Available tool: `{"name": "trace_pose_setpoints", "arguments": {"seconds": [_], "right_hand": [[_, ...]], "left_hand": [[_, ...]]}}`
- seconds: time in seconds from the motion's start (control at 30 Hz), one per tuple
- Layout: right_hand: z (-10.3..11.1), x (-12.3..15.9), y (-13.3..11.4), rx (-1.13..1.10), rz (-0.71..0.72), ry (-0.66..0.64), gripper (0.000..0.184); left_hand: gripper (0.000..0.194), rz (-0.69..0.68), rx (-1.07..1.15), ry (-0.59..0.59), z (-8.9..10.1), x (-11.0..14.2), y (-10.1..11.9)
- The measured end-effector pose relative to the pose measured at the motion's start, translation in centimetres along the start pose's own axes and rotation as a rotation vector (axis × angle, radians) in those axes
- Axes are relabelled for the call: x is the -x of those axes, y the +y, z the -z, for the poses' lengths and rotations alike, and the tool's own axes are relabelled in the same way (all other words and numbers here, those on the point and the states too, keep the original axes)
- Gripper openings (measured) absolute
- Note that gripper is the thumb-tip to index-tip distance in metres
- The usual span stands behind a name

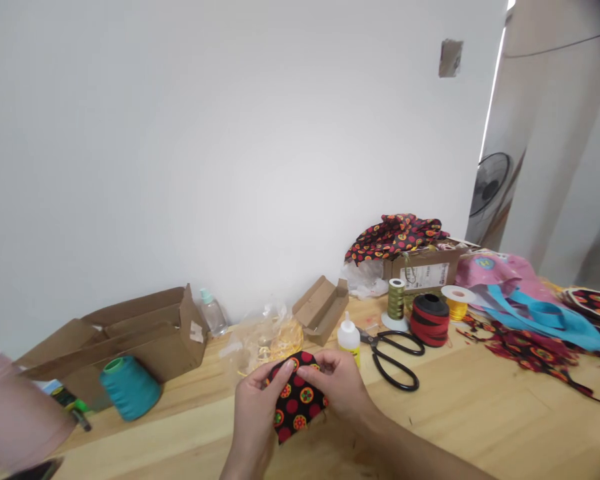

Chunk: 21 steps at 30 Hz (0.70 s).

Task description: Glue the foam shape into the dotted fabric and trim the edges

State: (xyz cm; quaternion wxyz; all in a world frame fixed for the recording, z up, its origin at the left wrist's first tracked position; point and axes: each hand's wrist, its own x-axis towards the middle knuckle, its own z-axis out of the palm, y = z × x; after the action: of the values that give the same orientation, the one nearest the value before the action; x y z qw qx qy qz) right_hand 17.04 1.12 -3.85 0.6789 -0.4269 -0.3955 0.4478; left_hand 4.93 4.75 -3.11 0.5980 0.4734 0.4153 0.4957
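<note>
Between my two hands is a small piece of black fabric (pixel 300 400) printed with red dots and orange-and-green flower circles. My left hand (pixel 260 400) pinches its left upper edge, thumb on the front. My right hand (pixel 343 383) grips the upper right part the same way, its thumb near the left one. The lower part of the cloth hangs free above the wooden table, with loose threads at its right edge. Most fingertips are hidden behind it. Just beyond my right hand stand a white glue bottle (pixel 349 337) and black-handled scissors (pixel 395 357).
Open cardboard boxes (pixel 190 333) and a teal thread cone (pixel 130 388) are at left, by a pink container (pixel 20 413). Rightward stand a green thread spool (pixel 396 300), a red-and-black ribbon roll (pixel 430 321), blue strap (pixel 555 320) and fabric scraps (pixel 530 350). A wall rises behind.
</note>
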Motion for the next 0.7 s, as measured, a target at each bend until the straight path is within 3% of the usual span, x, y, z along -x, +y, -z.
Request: {"name": "trace_pose_setpoints", "arguments": {"seconds": [0.1,0.43,0.53,0.7], "right_hand": [[0.0,0.0,0.2,-0.023,-0.027,-0.078,0.024],[-0.1,0.0,0.2,-0.019,-0.022,-0.115,0.031],[-0.1,0.2,-0.1,0.036,0.016,-0.104,0.042],[0.0,0.3,-0.4,0.088,0.031,-0.059,0.045]], "left_hand": [[0.028,0.024,0.044,0.027,0.0,-0.1,0.1],[0.034,0.121,0.093,0.007,-0.5,0.2,0.5],[0.032,0.127,0.104,0.013,-0.4,0.2,0.4],[0.028,0.142,0.130,0.054,-0.7,0.4,0.6]]}}
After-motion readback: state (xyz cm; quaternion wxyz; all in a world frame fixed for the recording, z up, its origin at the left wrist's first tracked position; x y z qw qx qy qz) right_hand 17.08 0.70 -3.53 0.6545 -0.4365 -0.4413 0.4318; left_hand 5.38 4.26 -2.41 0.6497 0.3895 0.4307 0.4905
